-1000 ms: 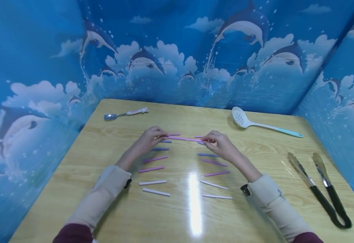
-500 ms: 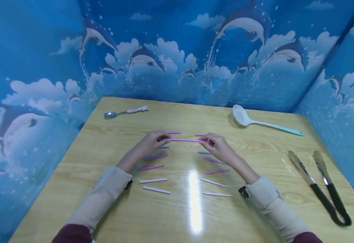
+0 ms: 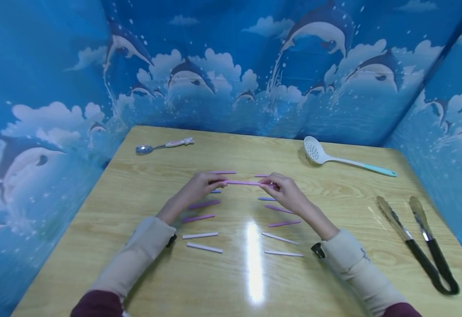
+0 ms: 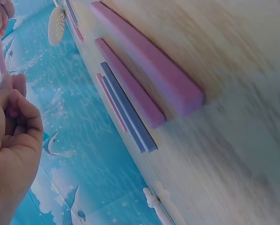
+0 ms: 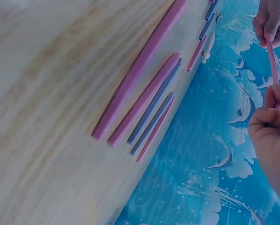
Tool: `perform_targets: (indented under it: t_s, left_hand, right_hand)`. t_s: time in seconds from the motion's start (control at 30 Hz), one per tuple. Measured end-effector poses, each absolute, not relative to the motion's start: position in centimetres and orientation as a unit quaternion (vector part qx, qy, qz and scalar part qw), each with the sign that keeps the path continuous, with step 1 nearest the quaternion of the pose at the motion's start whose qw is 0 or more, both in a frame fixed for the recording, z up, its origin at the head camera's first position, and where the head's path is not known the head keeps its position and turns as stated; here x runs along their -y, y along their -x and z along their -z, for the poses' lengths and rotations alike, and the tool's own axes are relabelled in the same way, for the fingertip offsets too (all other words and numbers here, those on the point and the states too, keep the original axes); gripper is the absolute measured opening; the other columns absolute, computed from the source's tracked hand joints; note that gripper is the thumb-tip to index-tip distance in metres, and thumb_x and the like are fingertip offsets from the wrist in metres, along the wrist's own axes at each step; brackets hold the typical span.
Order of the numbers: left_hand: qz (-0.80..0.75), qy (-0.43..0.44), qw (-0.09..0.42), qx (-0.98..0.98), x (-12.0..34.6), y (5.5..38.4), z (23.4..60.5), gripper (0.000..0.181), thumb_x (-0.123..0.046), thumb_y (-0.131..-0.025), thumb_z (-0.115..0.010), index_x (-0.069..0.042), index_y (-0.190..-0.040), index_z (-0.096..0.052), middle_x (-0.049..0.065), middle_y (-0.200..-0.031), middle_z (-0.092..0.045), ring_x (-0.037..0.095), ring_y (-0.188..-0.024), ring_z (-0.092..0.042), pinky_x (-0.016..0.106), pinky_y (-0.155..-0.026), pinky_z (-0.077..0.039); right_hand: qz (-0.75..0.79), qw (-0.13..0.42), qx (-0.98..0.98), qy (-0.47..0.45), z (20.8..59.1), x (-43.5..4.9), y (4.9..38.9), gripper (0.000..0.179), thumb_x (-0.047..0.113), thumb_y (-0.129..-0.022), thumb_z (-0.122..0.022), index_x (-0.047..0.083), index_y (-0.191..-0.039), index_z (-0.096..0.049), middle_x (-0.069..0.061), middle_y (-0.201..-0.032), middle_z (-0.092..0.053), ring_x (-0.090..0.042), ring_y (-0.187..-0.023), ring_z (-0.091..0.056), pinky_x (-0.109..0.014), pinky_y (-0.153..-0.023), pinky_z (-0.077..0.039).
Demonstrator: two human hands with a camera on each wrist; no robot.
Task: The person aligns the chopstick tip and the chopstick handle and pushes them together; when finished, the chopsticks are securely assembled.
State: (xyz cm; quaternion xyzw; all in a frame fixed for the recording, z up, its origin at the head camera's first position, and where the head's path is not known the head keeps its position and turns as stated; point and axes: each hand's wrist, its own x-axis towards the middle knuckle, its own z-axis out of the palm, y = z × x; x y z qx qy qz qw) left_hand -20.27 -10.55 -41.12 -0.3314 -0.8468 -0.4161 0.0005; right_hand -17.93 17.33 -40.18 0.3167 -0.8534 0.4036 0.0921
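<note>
Both hands hold one slim pink stick [image 3: 243, 182] level between them, above the table. The left hand [image 3: 204, 186] pinches its left end with thumb and fingers. At the other end, the right hand [image 3: 285, 189] pinches it in the same way. In the left wrist view the stick [image 4: 0, 54] runs up from the curled fingers of the left hand [image 4: 16, 126]. The right wrist view shows the stick [image 5: 273, 63] spanning both hands, its lower end hidden in the fingers of the right hand [image 5: 273, 126].
Two columns of short sticks lie below the hands: white sticks [image 3: 204, 248] nearest, then purple-pink sticks [image 3: 198, 218] and blue sticks [image 4: 126, 105] farther off. A small spoon [image 3: 163, 145] is at back left, a slotted skimmer [image 3: 316, 152] at back right, black-handled tongs [image 3: 419, 246] at right.
Both hands have come slightly toward the body with the pink stick. The left hand has shifted a little right, and less of the stick shows between the hands.
</note>
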Motion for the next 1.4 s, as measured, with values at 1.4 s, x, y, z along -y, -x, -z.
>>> perform_targets:
  t_s: [1.4]
  left_hand:
    - [0.403,0.256,-0.038,0.878,10.4,24.0,40.0,0.026,-0.015,-0.096,-0.057,0.0,-0.115,-0.064,0.012,-0.099,-0.069,0.024,-0.085,-0.064,0.029,-0.072,-0.054]
  right_hand:
    - [-0.394,0.132,0.87,-0.266,39.9,-17.3,21.4,0.012,-0.001,-0.087,-0.065,-0.005,-0.097,-0.07,-0.014,-0.088,-0.063,-0.022,-0.075,-0.06,-0.026,-0.067,-0.054]
